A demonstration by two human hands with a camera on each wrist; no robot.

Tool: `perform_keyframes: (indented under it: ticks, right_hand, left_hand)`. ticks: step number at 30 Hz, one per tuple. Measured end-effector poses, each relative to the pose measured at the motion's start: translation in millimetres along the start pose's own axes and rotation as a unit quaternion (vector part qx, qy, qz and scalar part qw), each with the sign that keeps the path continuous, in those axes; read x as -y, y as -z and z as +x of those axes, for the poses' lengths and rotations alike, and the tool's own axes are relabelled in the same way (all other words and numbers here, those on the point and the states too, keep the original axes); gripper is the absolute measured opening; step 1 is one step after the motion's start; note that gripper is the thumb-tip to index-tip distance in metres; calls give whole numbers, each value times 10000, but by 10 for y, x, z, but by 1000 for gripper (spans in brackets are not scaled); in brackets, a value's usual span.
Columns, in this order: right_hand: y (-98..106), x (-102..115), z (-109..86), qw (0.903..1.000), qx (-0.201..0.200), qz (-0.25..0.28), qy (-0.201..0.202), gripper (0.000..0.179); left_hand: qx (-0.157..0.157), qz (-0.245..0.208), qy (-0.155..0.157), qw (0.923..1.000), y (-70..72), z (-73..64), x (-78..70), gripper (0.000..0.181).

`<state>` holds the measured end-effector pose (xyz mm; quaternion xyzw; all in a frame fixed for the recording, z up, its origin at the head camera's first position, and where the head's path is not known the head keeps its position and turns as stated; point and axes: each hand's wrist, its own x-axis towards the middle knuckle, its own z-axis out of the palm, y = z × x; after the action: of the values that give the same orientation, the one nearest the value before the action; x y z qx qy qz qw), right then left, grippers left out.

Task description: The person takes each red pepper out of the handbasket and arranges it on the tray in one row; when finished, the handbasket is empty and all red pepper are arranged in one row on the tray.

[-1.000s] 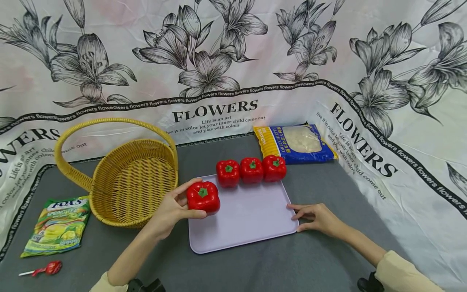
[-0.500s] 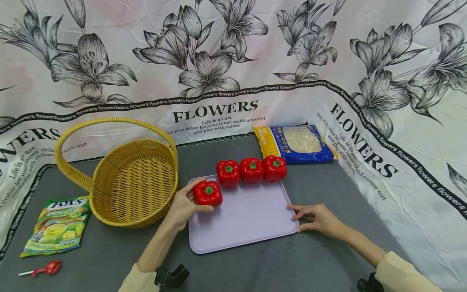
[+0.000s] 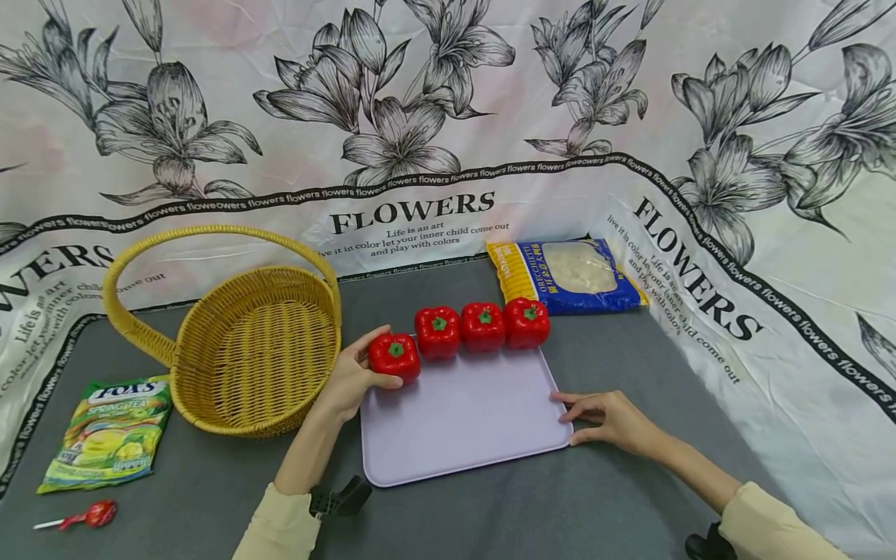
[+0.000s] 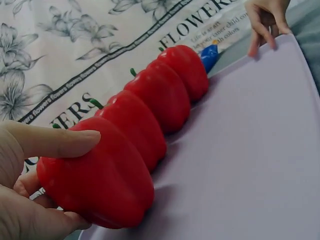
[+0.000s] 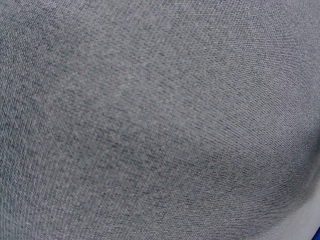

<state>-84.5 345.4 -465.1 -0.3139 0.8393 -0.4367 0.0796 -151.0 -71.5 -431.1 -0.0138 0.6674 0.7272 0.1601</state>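
Observation:
My left hand (image 3: 355,379) grips a red bell pepper (image 3: 395,358) with its thumb on the near side and fingers behind. This pepper sits at the far left corner of a pale lilac tray (image 3: 469,420). To its right, more red bell peppers (image 3: 483,327) line the tray's far edge in a row. In the left wrist view, the held bell pepper (image 4: 107,180) is close against its neighbour, and its underside is hidden. My right hand (image 3: 612,420) rests its fingertips and thumb on the tray's right rim. The right wrist view shows only grey cloth.
A yellow wicker basket (image 3: 259,350) with a tall handle stands left of the tray. Further left lie a green candy bag (image 3: 108,435) and a red lollipop (image 3: 100,513). Behind the peppers is a blue and yellow pasta bag (image 3: 570,276). Floral fabric (image 3: 420,132) hangs behind the grey surface.
The left hand has brought its bell pepper to the right and then further back, into line with the other peppers. The right hand and tray have stayed put.

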Motion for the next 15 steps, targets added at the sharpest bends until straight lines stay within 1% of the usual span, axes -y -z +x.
perform_keyframes:
  ticks: [6,10,13,15]
  right_hand:
    - [3,-2,-2,10000,-15,38,-53,25]
    - [-4,-4,3,9999,-2,93,-73,25]
    - [-9,-9,6,9999,5,102,-93,25]
    - [-10,-11,6,9999,-6,103,-108,25]
  left_hand:
    - [-98,-37,-46,9999,1,93,-55,84]
    - [-149,-62,-22,9999,0,167,-58,84]
    - [-81,-11,-41,10000,16,208,-47,84]
    - [20,153,-94,9998,32,220,-49,84]
